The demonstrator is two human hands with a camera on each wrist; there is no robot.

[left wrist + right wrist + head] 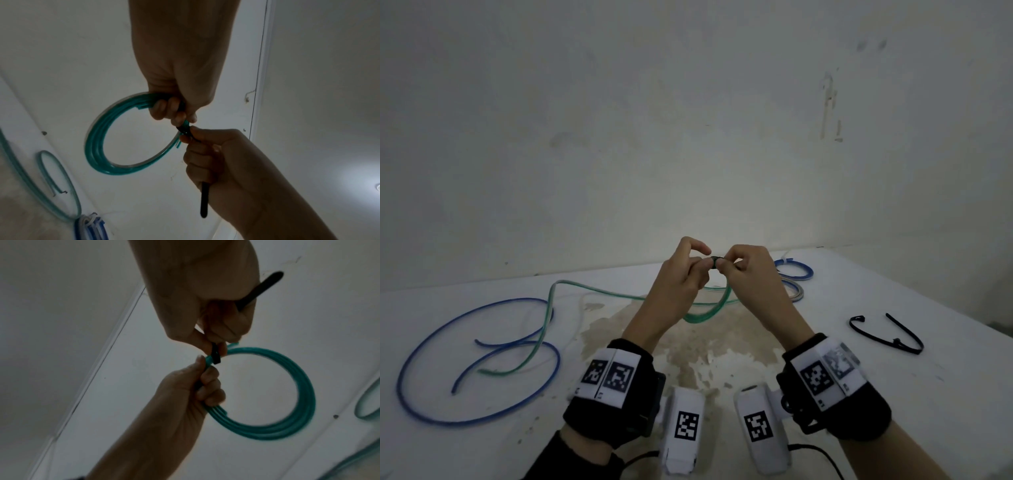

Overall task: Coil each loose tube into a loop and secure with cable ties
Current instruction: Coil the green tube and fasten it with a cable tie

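A green tube coil (700, 318) of several turns hangs in the air below both hands, above the white table (825, 342). My left hand (702, 261) grips the bundled turns of the coil (96, 146) at its top. A black cable tie (216, 356) is wrapped around the bundle right beside those fingers. My right hand (213, 344) pinches the tie at the bundle, and the tie's tail (262, 287) sticks out past the palm. From the left wrist view the tail (204, 199) shows under my right hand (191, 134).
A long loose blue tube (448, 359) and a loose green-clear tube (548, 308) sprawl over the table's left. Tied blue coils (796, 274) lie at the back right. Spare black cable ties (887, 337) lie at the right. A bare wall stands behind.
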